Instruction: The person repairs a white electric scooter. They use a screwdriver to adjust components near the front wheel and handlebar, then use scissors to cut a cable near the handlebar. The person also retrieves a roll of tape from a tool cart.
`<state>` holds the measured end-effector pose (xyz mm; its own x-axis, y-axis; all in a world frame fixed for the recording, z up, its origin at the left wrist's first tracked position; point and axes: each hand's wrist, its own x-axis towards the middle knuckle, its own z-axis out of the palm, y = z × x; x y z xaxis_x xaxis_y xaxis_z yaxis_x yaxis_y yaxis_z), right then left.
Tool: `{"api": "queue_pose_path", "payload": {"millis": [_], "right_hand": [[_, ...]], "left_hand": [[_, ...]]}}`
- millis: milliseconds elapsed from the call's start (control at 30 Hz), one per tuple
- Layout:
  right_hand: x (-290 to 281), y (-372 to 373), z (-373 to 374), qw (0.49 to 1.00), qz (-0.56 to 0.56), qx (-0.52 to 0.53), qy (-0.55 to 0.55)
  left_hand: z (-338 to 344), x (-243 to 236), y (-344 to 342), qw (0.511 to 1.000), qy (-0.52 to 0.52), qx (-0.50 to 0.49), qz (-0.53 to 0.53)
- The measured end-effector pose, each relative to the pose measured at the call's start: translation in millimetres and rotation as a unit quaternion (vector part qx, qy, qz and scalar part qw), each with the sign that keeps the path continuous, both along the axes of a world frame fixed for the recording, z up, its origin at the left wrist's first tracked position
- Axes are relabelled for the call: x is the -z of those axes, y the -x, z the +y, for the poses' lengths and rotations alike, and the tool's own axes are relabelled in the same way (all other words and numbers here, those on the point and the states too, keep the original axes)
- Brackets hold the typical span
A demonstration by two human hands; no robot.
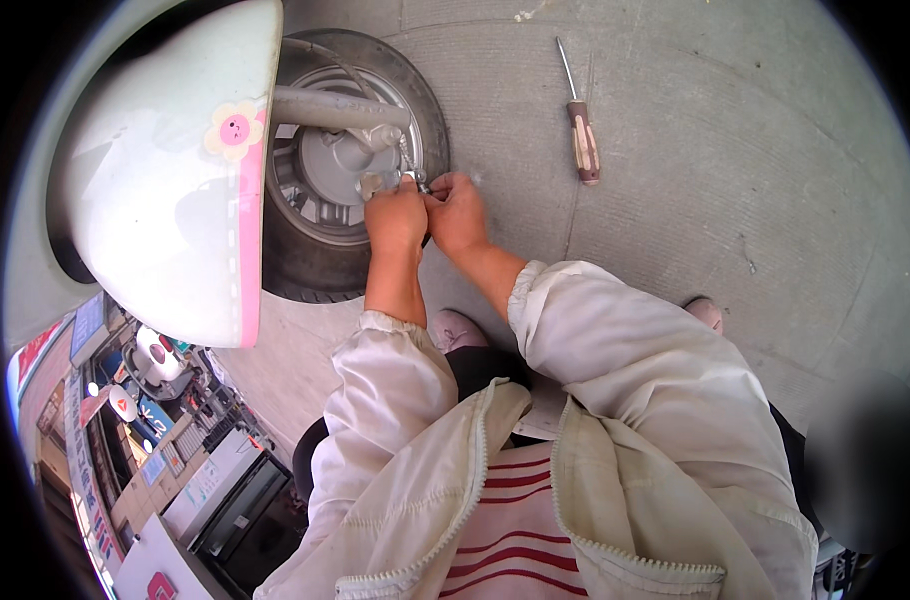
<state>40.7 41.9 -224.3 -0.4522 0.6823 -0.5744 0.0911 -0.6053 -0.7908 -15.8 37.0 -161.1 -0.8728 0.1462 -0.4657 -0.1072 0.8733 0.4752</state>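
A scooter wheel [332,275] with a black tyre and grey rim stands under a white fender [160,215]. A silvery metal arm [340,108] reaches across to the wheel's hub. My left hand [395,222] is closed at the lower right part of the rim, its thumb and fingers against a small shiny metal piece [408,177] by the hub. Right beside it, my right hand [458,215] pinches at the same spot with bent fingers. What lies between the fingertips of either hand is too small and covered to name.
A screwdriver [583,140] with a brown and cream handle lies on the grey paved ground [675,140], to the right of the wheel. My shoes [457,328] are below my hands. Shopfronts, a dark cabinet [243,515] and a parked scooter [157,355] stand at lower left.
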Motion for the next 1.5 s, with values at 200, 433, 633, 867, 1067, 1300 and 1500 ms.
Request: {"api": "queue_pose_path", "payload": {"millis": [200, 433, 633, 867, 1067, 1300, 1500], "right_hand": [[2, -1, -8, 0.987, -0.042, 0.026, -0.151], [-4, -10, 0, 0.995, -0.008, -0.027, -0.094], [-9, -8, 4, 0.999, -0.009, -0.017, -0.048], [1, 1, -13, 0.997, 0.001, 0.059, -0.059], [2, -4, -9, 0.999, 0.034, -0.006, 0.032], [-7, -9, -5, 0.998, 0.003, -0.003, -0.068], [-5, -10, 3, 0.998, 0.007, -0.03, -0.059]], "left_hand": [[3, -3, -2, 1.0, 0.002, -0.003, -0.005], [8, -9, -8, 1.0, 0.017, -0.01, 0.01], [4, -6, -5, 1.0, 0.018, 0.018, 0.015], [4, -5, -5, 1.0, 0.008, 0.008, 0.007], [5, -7, -5, 1.0, 0.02, -0.005, 0.011], [5, -7, -6, 1.0, 0.022, -0.007, 0.009], [7, -8, -6, 1.0, 0.026, -0.001, 0.009]]}}
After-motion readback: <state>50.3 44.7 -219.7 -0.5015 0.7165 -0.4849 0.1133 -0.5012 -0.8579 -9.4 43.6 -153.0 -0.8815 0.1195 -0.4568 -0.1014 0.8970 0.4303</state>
